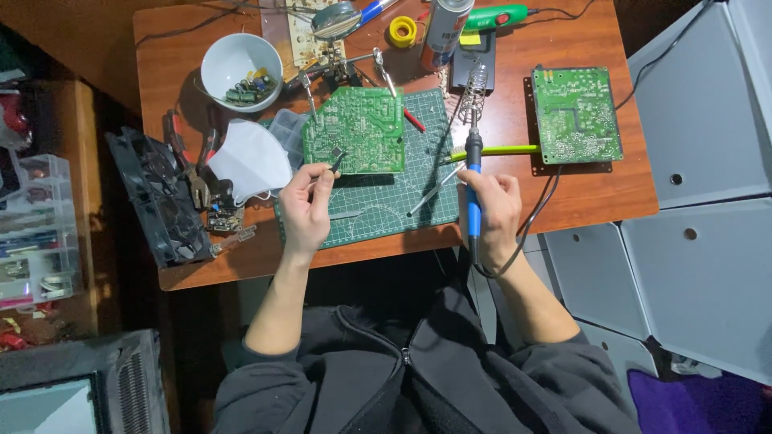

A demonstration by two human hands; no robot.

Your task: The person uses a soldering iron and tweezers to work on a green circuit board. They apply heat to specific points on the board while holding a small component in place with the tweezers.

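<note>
Fingers of the left hand pinch thin metal tweezers, whose tips touch the lower left of the large green circuit board lying on the green cutting mat. The right hand is clenched around the blue-handled soldering iron, its tip pointing away at the coiled wire stand. Bare mat lies between both hands, near the wooden table's front edge.
</note>
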